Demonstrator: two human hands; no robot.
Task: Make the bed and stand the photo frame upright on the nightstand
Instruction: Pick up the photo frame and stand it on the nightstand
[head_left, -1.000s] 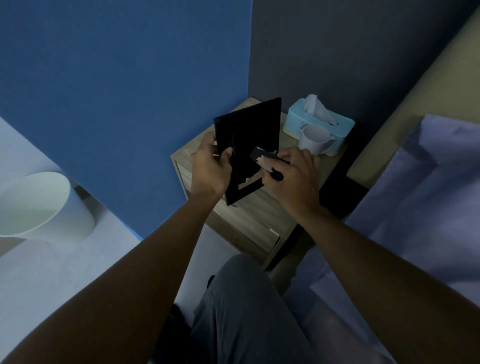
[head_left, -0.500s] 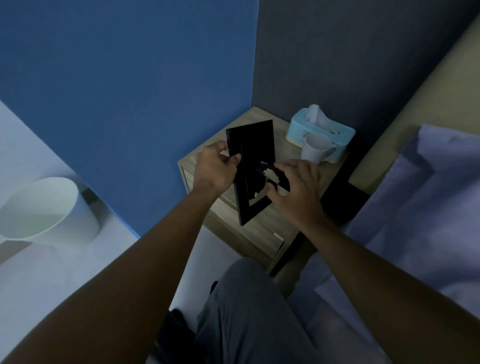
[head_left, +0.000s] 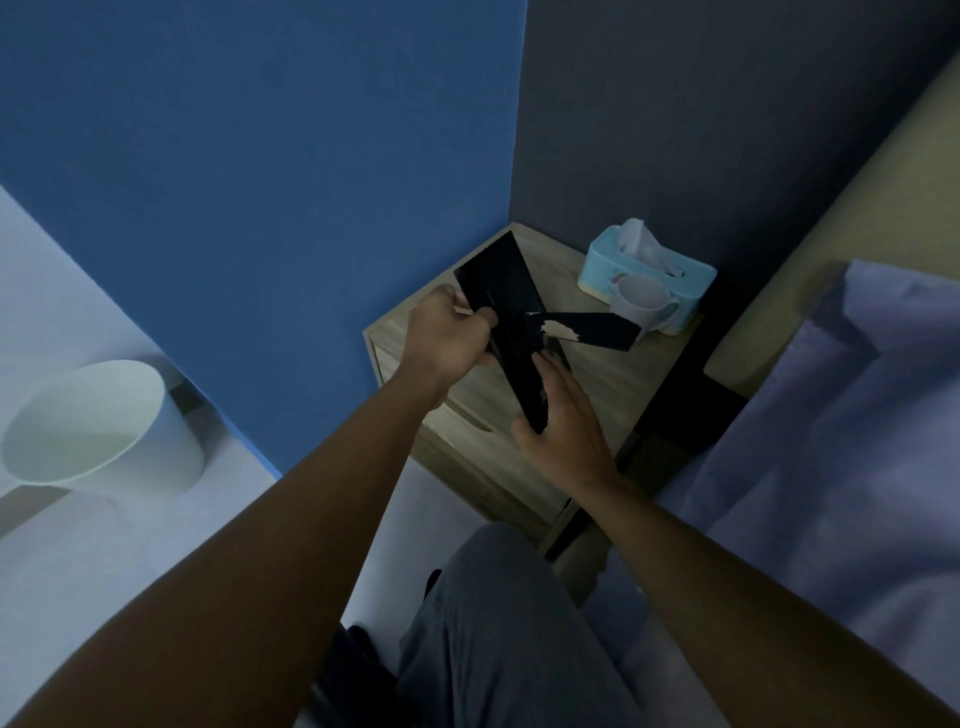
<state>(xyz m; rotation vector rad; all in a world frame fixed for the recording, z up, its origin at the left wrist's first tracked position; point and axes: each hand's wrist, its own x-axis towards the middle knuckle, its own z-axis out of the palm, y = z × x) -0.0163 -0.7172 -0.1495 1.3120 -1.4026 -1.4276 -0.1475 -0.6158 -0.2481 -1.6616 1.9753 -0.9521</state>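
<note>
The black photo frame (head_left: 501, 296) is held tilted above the wooden nightstand (head_left: 618, 384), its back facing me. A black stand flap (head_left: 597, 328) sticks out from the back toward the right. My left hand (head_left: 449, 338) grips the frame's left edge, thumb on the back. My right hand (head_left: 563, 426) lies flat with straight fingers against the frame's lower right edge. The bed (head_left: 841, 467) with a lilac sheet is at the right.
A light blue tissue box (head_left: 602, 265) and a white mug (head_left: 641, 304) stand at the nightstand's back right. A white bin (head_left: 98, 426) stands on the floor at left. Blue and dark walls meet behind the nightstand. My knee (head_left: 498, 623) is below.
The stand flap has swung out from the frame's back to the right. My right hand let go of the flap and moved down to the frame's lower edge. The frame turned more edge-on.
</note>
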